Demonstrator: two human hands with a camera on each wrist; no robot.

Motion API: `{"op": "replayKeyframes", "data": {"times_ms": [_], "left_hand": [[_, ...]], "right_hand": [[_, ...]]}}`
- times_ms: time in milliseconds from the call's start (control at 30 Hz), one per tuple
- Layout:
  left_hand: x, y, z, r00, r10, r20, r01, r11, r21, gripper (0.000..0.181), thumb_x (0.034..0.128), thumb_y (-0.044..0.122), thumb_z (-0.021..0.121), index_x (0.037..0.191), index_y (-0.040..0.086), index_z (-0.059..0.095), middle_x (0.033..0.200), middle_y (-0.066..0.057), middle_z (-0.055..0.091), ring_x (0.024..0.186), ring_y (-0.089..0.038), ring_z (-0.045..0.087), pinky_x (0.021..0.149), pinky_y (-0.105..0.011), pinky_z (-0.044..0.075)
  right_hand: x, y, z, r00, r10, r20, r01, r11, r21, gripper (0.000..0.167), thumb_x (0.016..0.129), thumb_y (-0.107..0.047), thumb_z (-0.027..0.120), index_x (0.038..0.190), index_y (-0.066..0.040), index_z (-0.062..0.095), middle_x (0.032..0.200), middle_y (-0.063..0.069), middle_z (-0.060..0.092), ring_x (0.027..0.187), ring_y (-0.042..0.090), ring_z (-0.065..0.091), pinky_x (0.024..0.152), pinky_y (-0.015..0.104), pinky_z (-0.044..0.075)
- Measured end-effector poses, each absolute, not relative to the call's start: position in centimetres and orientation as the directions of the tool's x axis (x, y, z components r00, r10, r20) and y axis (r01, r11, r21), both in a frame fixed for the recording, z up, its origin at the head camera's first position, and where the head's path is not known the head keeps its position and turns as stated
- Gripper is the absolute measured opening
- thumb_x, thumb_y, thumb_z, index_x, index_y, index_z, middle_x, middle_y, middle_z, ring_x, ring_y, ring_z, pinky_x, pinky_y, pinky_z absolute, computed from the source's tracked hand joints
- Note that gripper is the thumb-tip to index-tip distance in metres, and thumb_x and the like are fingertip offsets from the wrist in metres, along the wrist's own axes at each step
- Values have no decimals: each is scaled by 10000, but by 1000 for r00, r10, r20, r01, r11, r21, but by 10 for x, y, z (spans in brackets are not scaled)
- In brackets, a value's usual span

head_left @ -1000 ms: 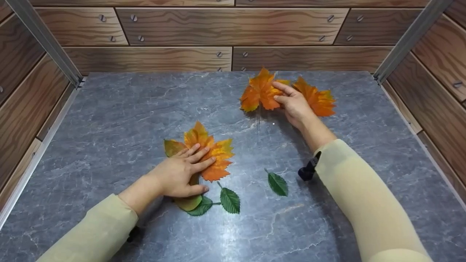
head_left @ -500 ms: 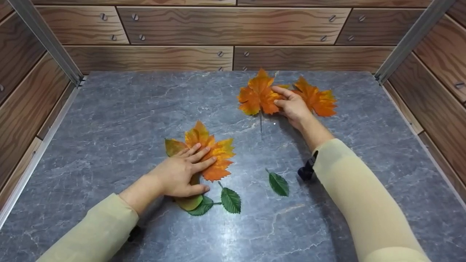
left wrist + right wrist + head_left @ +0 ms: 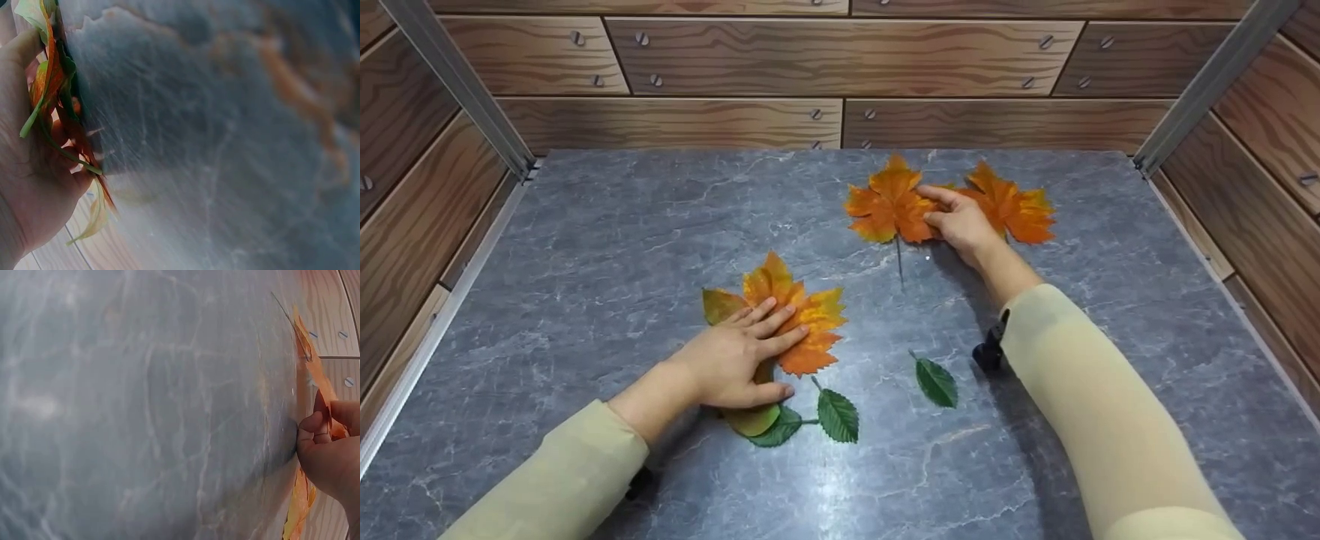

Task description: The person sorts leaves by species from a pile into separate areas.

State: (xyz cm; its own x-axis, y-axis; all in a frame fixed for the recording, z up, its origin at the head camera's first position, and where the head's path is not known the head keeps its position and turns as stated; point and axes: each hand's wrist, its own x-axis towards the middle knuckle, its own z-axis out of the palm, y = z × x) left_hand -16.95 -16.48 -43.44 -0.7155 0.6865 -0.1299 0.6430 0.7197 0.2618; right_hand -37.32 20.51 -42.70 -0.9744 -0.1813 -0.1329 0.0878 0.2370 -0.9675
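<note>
Left hand: ours rests with fingers spread and straight on the left maple leaf, gripping nothing.
Right hand: ours pinches the pale-stemless right edge of the upright orange maple leaf between thumb and fingers; its thin stem points toward us.
Far-right maple leaf: this one lies just beyond our right hand, partly hidden by it.
Snag risk: we judge that the pinched leaf could drag its neighbour along, since the two sit so close.
Tear risk: pinching only one edge could crease that leaf or let it twist.
Slide risk: pushing sideways with our left palm could shift the yellow-green leaf under it and the serrated green leaf beside it.
Lone green leaf: it lies between our arms, touched by neither hand.
Containers: we see none; the loose leaves are on the marbled tabletop, within wood-print panels.
</note>
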Motion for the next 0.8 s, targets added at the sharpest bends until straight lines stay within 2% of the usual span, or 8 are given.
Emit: {"op": "replayKeyframes", "data": {"times_ms": [167, 367, 600, 733, 800], "left_hand": [[-170, -164, -435, -715, 685, -139, 642, 722, 258, 840, 1012, 646, 561, 1690, 214, 314, 1754, -121, 179, 1616, -389, 101, 1277, -582, 177], [-170, -164, -436, -717, 683, -142, 641, 725, 252, 841, 1011, 651, 558, 1691, 221, 311, 1757, -114, 171, 1617, -387, 95, 1278, -577, 179], [-170, -164, -435, -714, 686, -139, 642, 722, 258, 840, 1010, 643, 567, 1688, 212, 321, 1754, -121, 179, 1617, -389, 97, 1276, -581, 183], [-170, -165, -435, -713, 689, -130, 646, 718, 260, 836, 1013, 632, 567, 1686, 201, 324, 1754, -129, 175, 1615, -397, 98, 1274, -583, 189], [-170, -165, -435, -712, 691, -126, 648, 715, 262, 832, 1014, 626, 565, 1684, 195, 325, 1753, -133, 174, 1614, -403, 100, 1272, -586, 192]], "right_hand": [[-376, 206, -428, -974, -178, -136, 85, 270, -959, 548, 1063, 43, 533, 1598, -67, 485, 1534, 187, 532, 944, 124, 602, 813, 257, 519], [-374, 204, -426, -989, -133, -64, 18, 325, -946, 554, 1016, 36, 633, 1556, -53, 544, 1578, 165, 516, 1195, 196, 585, 919, 232, 503], [-371, 211, -421, -994, -108, -3, -42, 416, -908, 534, 1029, 3, 651, 1549, -7, 533, 1508, 195, 577, 1123, 178, 606, 855, 194, 529], [-368, 216, -416, -994, -106, 16, -73, 559, -826, 522, 1049, -72, 659, 1558, -56, 543, 1456, 194, 619, 1212, 261, 624, 916, 302, 549], [-367, 218, -414, -993, -105, 47, -103, 640, -761, 515, 1048, -111, 668, 1551, -77, 560, 1469, 197, 612, 1315, 315, 590, 1023, 400, 525]]}}
